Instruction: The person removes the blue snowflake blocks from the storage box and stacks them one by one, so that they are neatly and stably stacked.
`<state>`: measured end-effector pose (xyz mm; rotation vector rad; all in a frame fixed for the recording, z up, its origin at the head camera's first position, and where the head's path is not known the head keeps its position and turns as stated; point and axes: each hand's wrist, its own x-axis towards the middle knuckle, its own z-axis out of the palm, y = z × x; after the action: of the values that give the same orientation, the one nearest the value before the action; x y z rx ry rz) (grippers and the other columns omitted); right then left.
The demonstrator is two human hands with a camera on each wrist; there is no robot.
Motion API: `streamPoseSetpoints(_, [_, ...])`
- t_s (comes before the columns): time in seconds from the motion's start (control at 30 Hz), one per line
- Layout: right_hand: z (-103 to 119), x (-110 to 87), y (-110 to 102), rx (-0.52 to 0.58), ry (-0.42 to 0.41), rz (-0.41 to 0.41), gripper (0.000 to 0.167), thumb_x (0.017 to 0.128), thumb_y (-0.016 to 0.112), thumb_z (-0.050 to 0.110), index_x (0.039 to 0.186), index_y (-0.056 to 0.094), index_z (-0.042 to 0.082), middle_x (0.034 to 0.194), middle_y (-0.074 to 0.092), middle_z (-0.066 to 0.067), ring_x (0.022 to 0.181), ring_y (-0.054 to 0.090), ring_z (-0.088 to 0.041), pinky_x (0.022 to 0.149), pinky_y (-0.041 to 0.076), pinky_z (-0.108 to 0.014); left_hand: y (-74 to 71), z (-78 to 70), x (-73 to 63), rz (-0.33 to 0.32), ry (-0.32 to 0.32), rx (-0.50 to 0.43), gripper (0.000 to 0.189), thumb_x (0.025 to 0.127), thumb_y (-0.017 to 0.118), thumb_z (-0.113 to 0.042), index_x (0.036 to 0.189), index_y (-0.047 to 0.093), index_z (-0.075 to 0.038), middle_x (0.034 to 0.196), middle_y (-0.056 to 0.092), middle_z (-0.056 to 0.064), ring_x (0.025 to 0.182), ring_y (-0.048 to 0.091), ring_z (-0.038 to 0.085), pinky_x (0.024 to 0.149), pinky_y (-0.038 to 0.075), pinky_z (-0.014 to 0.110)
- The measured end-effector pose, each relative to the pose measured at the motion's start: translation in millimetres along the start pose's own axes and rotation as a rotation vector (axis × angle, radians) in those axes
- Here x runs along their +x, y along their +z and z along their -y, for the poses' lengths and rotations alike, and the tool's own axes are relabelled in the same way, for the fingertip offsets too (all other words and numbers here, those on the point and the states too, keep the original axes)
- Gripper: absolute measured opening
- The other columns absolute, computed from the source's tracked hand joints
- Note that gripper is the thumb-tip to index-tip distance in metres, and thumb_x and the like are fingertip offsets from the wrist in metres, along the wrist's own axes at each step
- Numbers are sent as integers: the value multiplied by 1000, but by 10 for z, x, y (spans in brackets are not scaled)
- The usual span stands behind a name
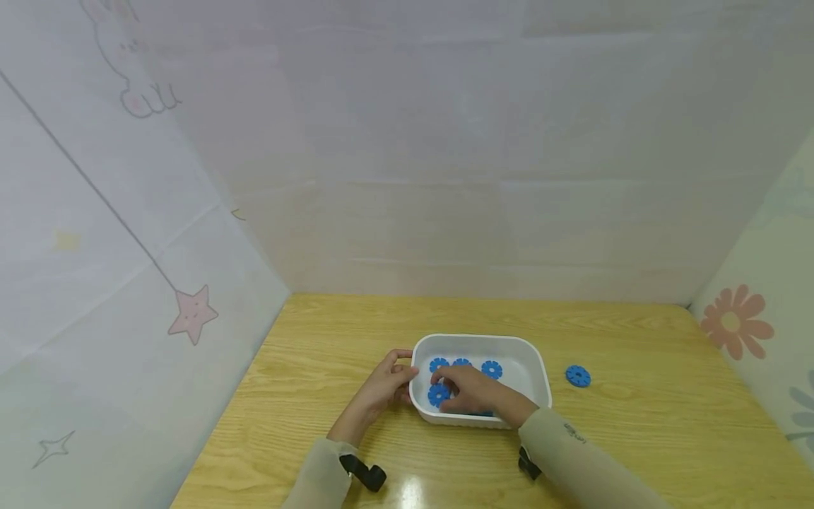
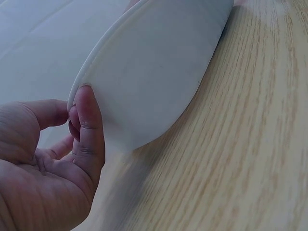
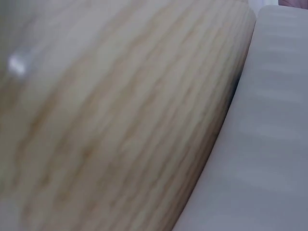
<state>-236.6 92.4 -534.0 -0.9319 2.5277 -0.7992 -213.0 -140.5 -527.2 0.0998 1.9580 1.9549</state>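
My left hand grips the left end of a white plastic tub. In the left wrist view the thumb and fingers pinch the tub's rim. My right hand reaches over the near wall into the tub, fingers bent. Its thumb and forefinger are at opposite edges of a blue notched disc; I cannot tell whether they pinch it. More such discs lie on the tub floor, one to the right of the hand and others behind it. The right wrist view shows only the tub's outer wall and wood.
On the wooden table, to the right of the tub, lies another blue notched disc, apparently stacked on a second one. Pale printed sheets stand behind the table and along both sides. Black wrist cameras sit on both sleeves.
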Motion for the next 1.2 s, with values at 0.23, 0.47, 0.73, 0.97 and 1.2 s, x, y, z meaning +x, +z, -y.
streamPoseSetpoints(0.23, [2, -6, -19, 31, 12, 11, 37, 87, 81, 28, 120, 66, 20, 85, 58, 7, 79, 51, -9, 73, 44, -27, 2, 2, -2, 7, 7, -15, 48, 103, 60, -18, 144, 40, -3, 120, 63, 31, 77, 69, 18, 65, 59, 32])
streamPoseSetpoints(0.47, [-42, -21, -33, 36, -51, -42, 36, 84, 84, 28, 114, 69, 16, 81, 57, 9, 73, 50, -6, 68, 46, -24, 6, 34, 24, 9, 12, -18, 47, 103, 60, -17, 144, 41, -3, 115, 65, 27, 74, 68, 17, 63, 58, 30])
streamPoseSetpoints(0.73, [-51, -186, -172, 98, -85, -154, 36, 84, 83, 24, 117, 70, 14, 84, 58, 8, 72, 51, -6, 66, 47, -23, 3, 52, 11, -17, 15, -7, 48, 102, 61, -19, 143, 43, -3, 113, 66, 26, 72, 66, 17, 61, 57, 29])
streamPoseSetpoints(0.97, [-110, -430, -347, 106, -61, -257, 39, 86, 82, 30, 120, 69, 16, 86, 59, 9, 73, 53, -6, 66, 50, -23, 15, 34, 0, -31, 15, -15, 48, 102, 62, -17, 143, 43, -2, 113, 64, 28, 70, 63, 15, 58, 55, 27])
streamPoseSetpoints(1.2, [-207, -680, -478, 117, -62, -351, 43, 87, 82, 32, 121, 68, 9, 84, 60, 1, 72, 50, -6, 62, 48, -23, 9, 34, -2, -36, 16, -16, 50, 101, 63, -17, 143, 43, -2, 113, 64, 30, 68, 63, 14, 57, 55, 25])
